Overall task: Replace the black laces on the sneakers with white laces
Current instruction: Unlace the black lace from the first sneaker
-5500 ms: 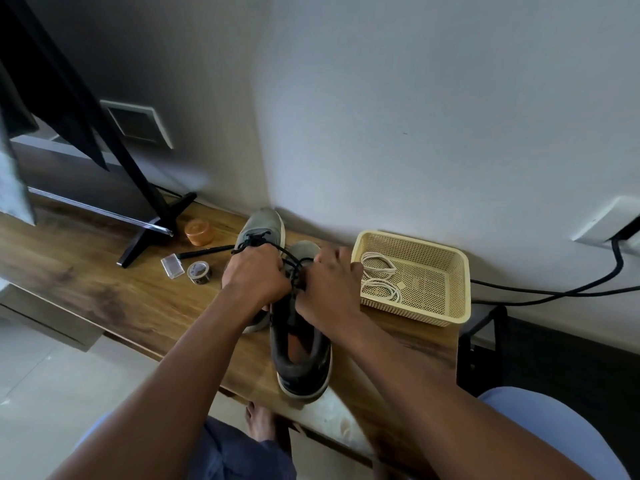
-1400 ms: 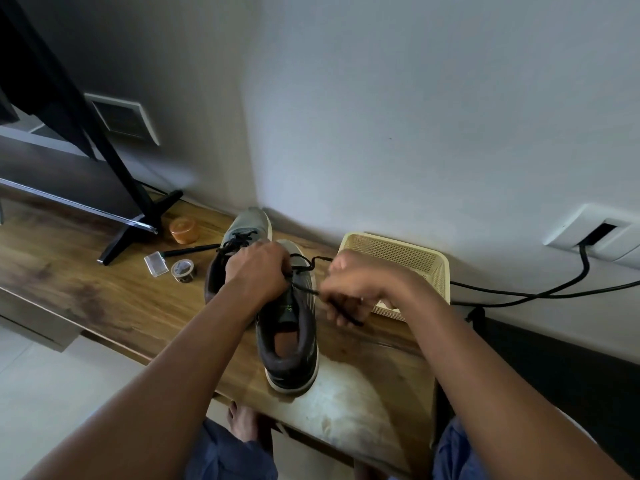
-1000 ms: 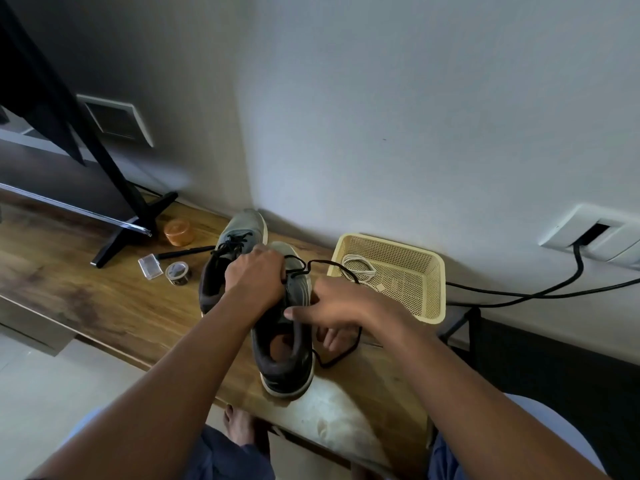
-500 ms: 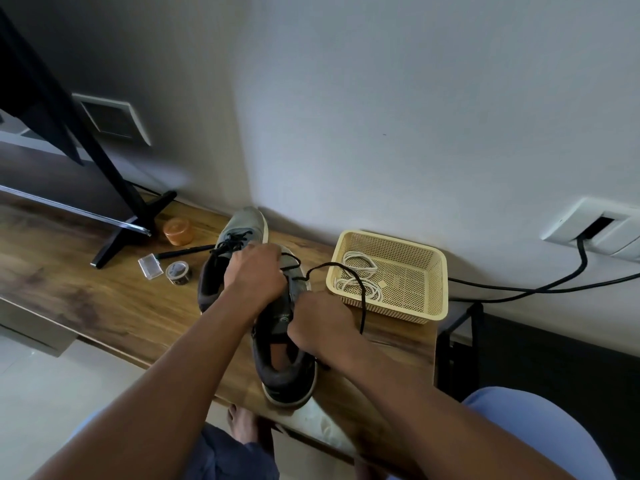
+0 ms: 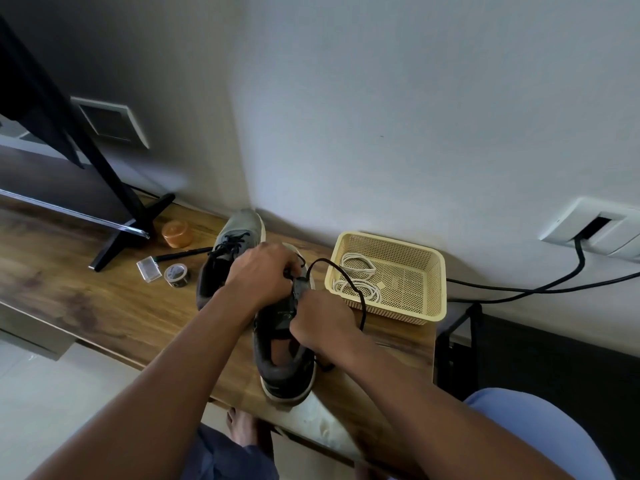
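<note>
Black lace is what we are working loose from the nearer sneaker, which stands on the wooden desk beside its mate, that one laced in black. We judge the unlacing only partly done; next we must draw the freed length out of the upper eyelets without snagging. Our left hand curls over the tongue area, fingers bent on the lacing. Our right hand pinches the lace low beside the collar, a loop arching toward the basket where the white laces lie coiled.
</note>
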Tool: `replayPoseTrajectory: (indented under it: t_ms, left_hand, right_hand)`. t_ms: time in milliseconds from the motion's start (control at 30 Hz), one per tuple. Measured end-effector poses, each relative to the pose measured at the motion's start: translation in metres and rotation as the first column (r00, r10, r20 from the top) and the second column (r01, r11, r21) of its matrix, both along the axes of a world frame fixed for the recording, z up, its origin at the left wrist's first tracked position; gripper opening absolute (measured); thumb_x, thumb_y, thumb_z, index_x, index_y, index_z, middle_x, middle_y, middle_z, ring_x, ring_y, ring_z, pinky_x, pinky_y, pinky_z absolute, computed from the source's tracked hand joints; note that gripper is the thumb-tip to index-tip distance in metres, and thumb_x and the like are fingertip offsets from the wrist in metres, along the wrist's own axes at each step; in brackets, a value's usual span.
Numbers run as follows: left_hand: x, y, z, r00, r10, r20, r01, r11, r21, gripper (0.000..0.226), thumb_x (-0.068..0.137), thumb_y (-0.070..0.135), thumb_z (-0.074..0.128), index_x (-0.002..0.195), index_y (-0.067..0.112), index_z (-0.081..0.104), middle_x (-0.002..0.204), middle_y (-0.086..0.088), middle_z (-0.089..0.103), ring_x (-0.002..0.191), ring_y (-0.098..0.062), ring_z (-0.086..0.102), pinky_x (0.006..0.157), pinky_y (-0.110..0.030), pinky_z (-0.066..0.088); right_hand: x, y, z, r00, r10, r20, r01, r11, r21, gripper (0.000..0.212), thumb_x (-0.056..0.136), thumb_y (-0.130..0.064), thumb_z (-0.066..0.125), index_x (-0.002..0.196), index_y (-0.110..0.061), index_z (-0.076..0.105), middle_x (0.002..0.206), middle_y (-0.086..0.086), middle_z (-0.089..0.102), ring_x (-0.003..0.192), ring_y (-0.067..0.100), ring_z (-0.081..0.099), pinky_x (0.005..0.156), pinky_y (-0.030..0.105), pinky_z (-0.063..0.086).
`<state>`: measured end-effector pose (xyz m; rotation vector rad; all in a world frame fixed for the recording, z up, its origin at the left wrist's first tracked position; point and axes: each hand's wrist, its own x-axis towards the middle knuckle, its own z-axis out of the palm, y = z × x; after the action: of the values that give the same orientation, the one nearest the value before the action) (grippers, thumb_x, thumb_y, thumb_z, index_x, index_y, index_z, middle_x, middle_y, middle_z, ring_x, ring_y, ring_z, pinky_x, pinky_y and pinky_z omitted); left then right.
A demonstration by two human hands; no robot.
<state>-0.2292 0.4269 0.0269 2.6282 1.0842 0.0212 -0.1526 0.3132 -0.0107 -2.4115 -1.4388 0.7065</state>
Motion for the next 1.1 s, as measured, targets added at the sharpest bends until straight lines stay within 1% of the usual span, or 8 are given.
replayPoseTrajectory:
  t_ms: [133,300,400,500,633,767,900,1100]
  left_hand:
    - [0.000,0.003,-0.003,0.997,0.070,0.017,-0.071,0.996,0.060,0.027,0.083,0.014,0.075,0.094,0.039,0.077,0.110,0.009,0.057,0.098,-0.021,0.066,0.074,-0.032,0.052]
    - [-0.004,0.010,-0.007,0.986,0.154,0.068,-0.158,0.985,0.069,0.014,0.081,0.031,0.086,0.076,0.031,0.074,0.087,0.013,0.055,0.083,-0.018,0.063,0.067,-0.029,0.043]
    - [-0.008,0.015,-0.005,0.982,0.166,0.088,-0.173,0.982,0.077,0.016,0.082,0.036,0.086,0.077,0.032,0.072,0.091,0.011,0.060,0.086,-0.019,0.065,0.069,-0.030,0.042]
    - [-0.005,0.010,-0.001,0.995,0.088,0.056,-0.091,0.994,0.064,0.011,0.081,0.038,0.085,0.086,0.038,0.076,0.102,0.011,0.057,0.092,-0.017,0.065,0.071,-0.031,0.045]
    - [0.002,0.000,-0.005,0.995,0.096,-0.026,-0.093,0.992,0.080,0.013,0.083,0.029,0.082,0.091,0.038,0.076,0.114,0.008,0.062,0.098,-0.021,0.067,0.073,-0.032,0.047]
    - [-0.002,0.002,-0.009,0.980,0.199,-0.019,-0.195,0.974,0.117,0.008,0.085,0.031,0.080,0.090,0.033,0.074,0.107,0.003,0.067,0.092,-0.024,0.066,0.071,-0.032,0.047]
    - [-0.001,0.000,-0.012,0.979,0.201,-0.034,-0.194,0.971,0.141,0.012,0.091,0.021,0.068,0.090,0.027,0.077,0.105,-0.002,0.069,0.092,-0.029,0.069,0.071,-0.035,0.053]
    - [-0.002,0.007,-0.011,0.957,0.274,0.092,-0.283,0.953,0.107,0.010,0.088,0.020,0.069,0.085,0.027,0.074,0.096,0.001,0.068,0.079,-0.024,0.060,0.067,-0.033,0.042]
  right_hand:
    - [0.001,0.001,0.000,1.000,-0.012,0.005,0.012,1.000,0.015,0.017,0.091,-0.015,0.055,0.102,-0.009,0.066,0.102,0.015,0.068,0.096,0.038,0.067,0.066,0.036,0.045]
    - [0.001,-0.001,-0.001,0.999,-0.018,0.029,0.018,1.000,0.007,0.015,0.092,-0.017,0.057,0.102,-0.009,0.066,0.104,0.013,0.068,0.097,0.037,0.066,0.067,0.036,0.044]
    - [0.000,-0.001,0.001,0.998,0.004,0.058,-0.005,1.000,0.013,0.016,0.092,-0.017,0.057,0.103,-0.009,0.067,0.104,0.013,0.069,0.097,0.037,0.067,0.067,0.037,0.047]
    - [-0.001,-0.001,0.002,0.998,0.017,0.065,-0.018,1.000,0.019,0.016,0.093,-0.018,0.057,0.102,-0.009,0.067,0.102,0.014,0.069,0.096,0.036,0.067,0.067,0.037,0.048]
    - [0.000,-0.002,0.003,0.998,0.004,0.063,-0.005,1.000,0.014,0.009,0.093,-0.017,0.056,0.095,-0.010,0.062,0.101,0.014,0.069,0.096,0.037,0.067,0.067,0.036,0.047]
    - [-0.002,-0.001,0.002,0.998,-0.015,0.068,0.015,1.000,0.007,0.016,0.092,-0.017,0.057,0.102,-0.009,0.066,0.104,0.014,0.070,0.099,0.037,0.067,0.069,0.036,0.048]
    - [-0.005,0.000,0.001,0.996,-0.019,0.084,0.019,1.000,-0.001,0.018,0.093,-0.018,0.056,0.105,-0.010,0.067,0.104,0.012,0.069,0.098,0.035,0.067,0.068,0.036,0.047]
    - [-0.006,-0.001,0.001,0.993,0.020,0.115,-0.021,1.000,0.008,0.019,0.094,-0.018,0.057,0.107,-0.010,0.067,0.104,0.013,0.069,0.098,0.036,0.068,0.067,0.037,0.048]
